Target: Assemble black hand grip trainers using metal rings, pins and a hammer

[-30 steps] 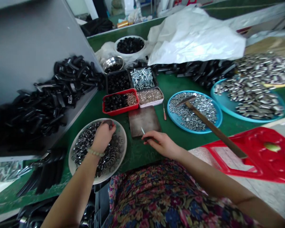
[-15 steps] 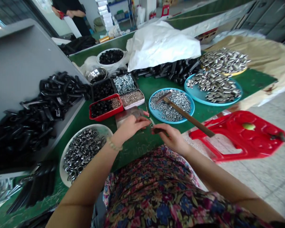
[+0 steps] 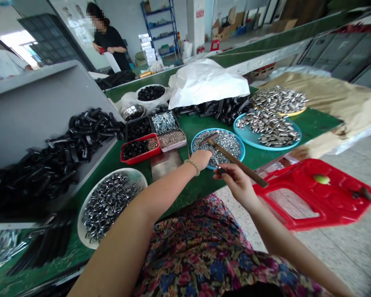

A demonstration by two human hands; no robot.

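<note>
One white bowl (image 3: 132, 175) of steel rings (image 3: 111, 206) sits L of the blue plate (image 3: 243, 154). L hand (image 3: 200, 159) is at the plate's edge, fingers curled under, so I can't tell if they hold anything. On the plate lies a hammer (image 3: 235, 161): stiff and heavy, so take it by the wood handle. R hand (image 3: 238, 185), just below the plate, pinches a small tool (image 3: 220, 170), fingers close together. It's tiny, so hold tight. R of the plate is a red stool (image 3: 336, 181).
</note>
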